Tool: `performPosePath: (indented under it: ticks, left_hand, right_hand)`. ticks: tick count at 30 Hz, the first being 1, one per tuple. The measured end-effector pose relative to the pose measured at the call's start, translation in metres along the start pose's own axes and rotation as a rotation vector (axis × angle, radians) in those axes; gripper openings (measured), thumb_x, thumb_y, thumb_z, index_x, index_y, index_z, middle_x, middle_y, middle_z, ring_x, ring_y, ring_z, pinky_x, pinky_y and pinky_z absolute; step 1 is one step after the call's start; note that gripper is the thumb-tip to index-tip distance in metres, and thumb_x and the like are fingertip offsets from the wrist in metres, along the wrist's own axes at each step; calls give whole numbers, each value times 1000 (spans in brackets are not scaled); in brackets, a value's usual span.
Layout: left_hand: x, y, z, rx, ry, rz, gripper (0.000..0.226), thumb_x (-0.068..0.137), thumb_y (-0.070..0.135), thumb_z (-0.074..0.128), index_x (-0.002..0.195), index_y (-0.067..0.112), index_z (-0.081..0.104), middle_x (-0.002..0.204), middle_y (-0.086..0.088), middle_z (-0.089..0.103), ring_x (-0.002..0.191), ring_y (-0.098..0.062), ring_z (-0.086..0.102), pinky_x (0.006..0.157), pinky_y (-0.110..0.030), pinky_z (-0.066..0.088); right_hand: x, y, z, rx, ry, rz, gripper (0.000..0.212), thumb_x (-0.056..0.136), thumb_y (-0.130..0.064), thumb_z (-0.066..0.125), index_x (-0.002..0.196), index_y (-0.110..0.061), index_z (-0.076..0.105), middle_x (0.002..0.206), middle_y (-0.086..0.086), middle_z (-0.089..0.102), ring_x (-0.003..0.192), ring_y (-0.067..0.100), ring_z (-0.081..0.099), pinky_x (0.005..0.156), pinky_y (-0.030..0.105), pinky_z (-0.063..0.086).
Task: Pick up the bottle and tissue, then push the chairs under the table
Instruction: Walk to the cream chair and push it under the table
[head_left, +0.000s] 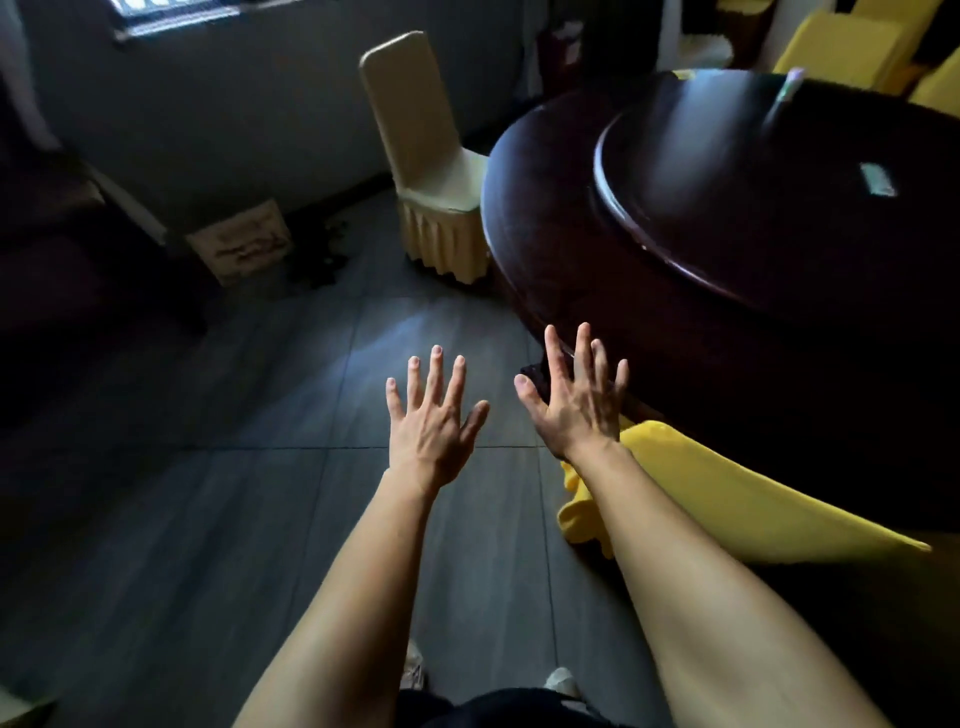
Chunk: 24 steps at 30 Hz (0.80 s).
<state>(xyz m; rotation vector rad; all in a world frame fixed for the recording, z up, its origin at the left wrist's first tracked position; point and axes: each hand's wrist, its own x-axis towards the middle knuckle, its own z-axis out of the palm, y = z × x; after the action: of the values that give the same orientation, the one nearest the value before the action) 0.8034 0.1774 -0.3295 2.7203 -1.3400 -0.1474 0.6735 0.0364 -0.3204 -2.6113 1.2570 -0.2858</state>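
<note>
Both hands are held out ahead of the body, backs up, with nothing in either grip. The left hand (434, 421) has its fingers spread wide and hangs over the grey tiled floor (197, 519), touching nothing. The right hand (576, 400) is likewise splayed, fingertips pointing toward the dark rim of the round tabletop (535, 218); whether the fingers touch that rim cannot be told from this angle.

Just under and to the right of the right forearm sits a yellow-covered chair (727, 499), its seat partly tucked beneath the table edge. Farther off, at the far left side of the table, stands a cream-covered chair (426, 171) with a pleated skirt, its seat close against the rim and its tall back upright. More yellow chairs (852, 47) show at the top right, beyond the table.

A raised round turntable (779, 208) sits on the tabletop. On it lies a small pale packet (879, 180), perhaps the tissue, and near the far edge a blurred slim item (787, 88) that may be the bottle; both are too smeared to be sure.

A cardboard box (239, 241) rests on the floor by the wall. The person's shoes (561, 680) show at the bottom.
</note>
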Motion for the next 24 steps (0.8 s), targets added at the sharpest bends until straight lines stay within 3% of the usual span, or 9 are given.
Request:
performPosePath:
  ticks: [9, 16, 24]
  left_hand:
    - [22, -208, -65, -16, 71, -181, 74, 98, 67, 12, 159, 30, -8, 166, 0, -21, 152, -28, -21, 120, -58, -10]
    - [52, -306, -74, -20, 74, -243, 75, 97, 68, 12, 158, 31, -11, 165, 1, -27, 151, -28, -26, 119, -59, -13]
    - [148, -376, -64, -33, 25, -284, 74, 98, 67, 11, 157, 31, -14, 163, 0, -31, 150, -29, -28, 119, -60, -14]
  right_hand:
    - [50, -218, 47, -1, -21, -225, 78, 95, -68, 27, 157, -35, -6, 165, 11, -15, 153, 31, -1, 118, 59, -7]
    - [85, -302, 79, -34, -35, -277, 79, 94, -69, 28, 158, -34, -3, 165, 12, -13, 152, 34, 1, 117, 60, -6]
    - [191, -358, 126, -69, -81, -296, 79, 93, -70, 22, 157, -35, -9, 165, 11, -16, 152, 33, -3, 117, 60, -8]
